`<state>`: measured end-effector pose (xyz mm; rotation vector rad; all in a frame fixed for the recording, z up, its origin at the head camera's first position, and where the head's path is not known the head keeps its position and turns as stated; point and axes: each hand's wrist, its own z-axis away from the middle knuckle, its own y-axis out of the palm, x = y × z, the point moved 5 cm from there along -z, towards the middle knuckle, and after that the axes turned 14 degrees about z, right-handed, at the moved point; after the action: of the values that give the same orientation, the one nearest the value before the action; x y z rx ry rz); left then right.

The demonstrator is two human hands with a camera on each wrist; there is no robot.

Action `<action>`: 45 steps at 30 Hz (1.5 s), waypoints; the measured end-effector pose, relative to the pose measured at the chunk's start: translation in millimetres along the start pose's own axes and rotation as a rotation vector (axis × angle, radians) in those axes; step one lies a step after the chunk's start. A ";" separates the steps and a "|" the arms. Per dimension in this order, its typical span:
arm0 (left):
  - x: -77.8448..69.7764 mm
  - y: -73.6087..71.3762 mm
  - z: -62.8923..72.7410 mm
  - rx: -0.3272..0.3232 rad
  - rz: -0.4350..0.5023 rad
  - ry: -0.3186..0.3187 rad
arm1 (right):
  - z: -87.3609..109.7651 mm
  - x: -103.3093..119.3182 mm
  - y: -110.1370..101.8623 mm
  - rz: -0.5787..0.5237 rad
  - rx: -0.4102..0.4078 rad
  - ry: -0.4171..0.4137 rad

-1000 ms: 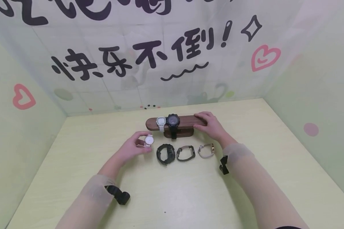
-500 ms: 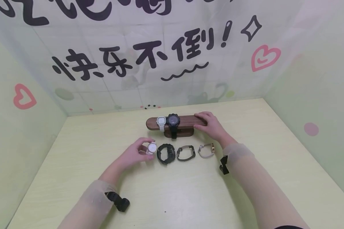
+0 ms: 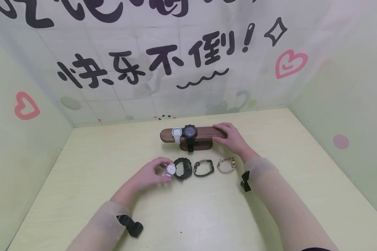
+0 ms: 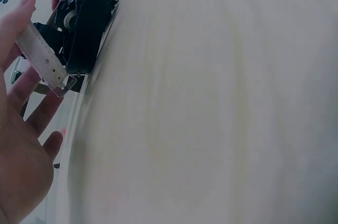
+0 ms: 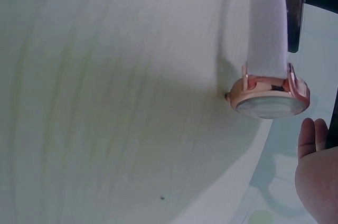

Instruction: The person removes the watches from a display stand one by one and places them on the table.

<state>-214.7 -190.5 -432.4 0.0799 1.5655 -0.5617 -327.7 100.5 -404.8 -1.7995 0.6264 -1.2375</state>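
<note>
My left hand point(image 3: 152, 172) pinches a white-dialed wristwatch point(image 3: 171, 169) between thumb and fingers, close beside a chunky black watch point(image 3: 183, 168) on the table. In the left wrist view, its pale strap point(image 4: 45, 60) with punched holes spans the fingers. Farther back stands a dark wooden watch stand point(image 3: 207, 132); my right hand point(image 3: 231, 137) grips its right end. A white square-faced watch point(image 3: 177, 133) and a black round watch point(image 3: 190, 131) sit side by side around the bar, toward its left.
Right of the chunky watch lie a slim dark wristband point(image 3: 203, 168) and a watch with pale strap and rose-gold case point(image 3: 226, 165), seen close up in the right wrist view. Printed cloth walls point(image 3: 138, 97) enclose the table point(image 3: 188, 212) at the back and sides.
My left hand has carried the white-dialed watch rightward and nearer to me, from left of the stand to beside the chunky black watch. My right hand has stayed on the stand.
</note>
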 end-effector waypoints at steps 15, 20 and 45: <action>4.3 14.6 9.9 0.010 0.001 -0.029 | 0.9 0.0 0.7 0.008 -0.008 -0.005; 7.6 19.9 14.6 0.001 -0.023 -0.054 | 2.2 0.1 -0.2 0.007 -0.008 -0.002; 9.5 40.6 24.4 0.040 -0.174 0.112 | 2.8 1.6 -0.6 0.002 -0.015 0.008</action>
<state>-177.5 -167.5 -452.9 0.0048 1.6808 -0.7361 -324.5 100.6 -403.9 -1.8069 0.6429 -1.2423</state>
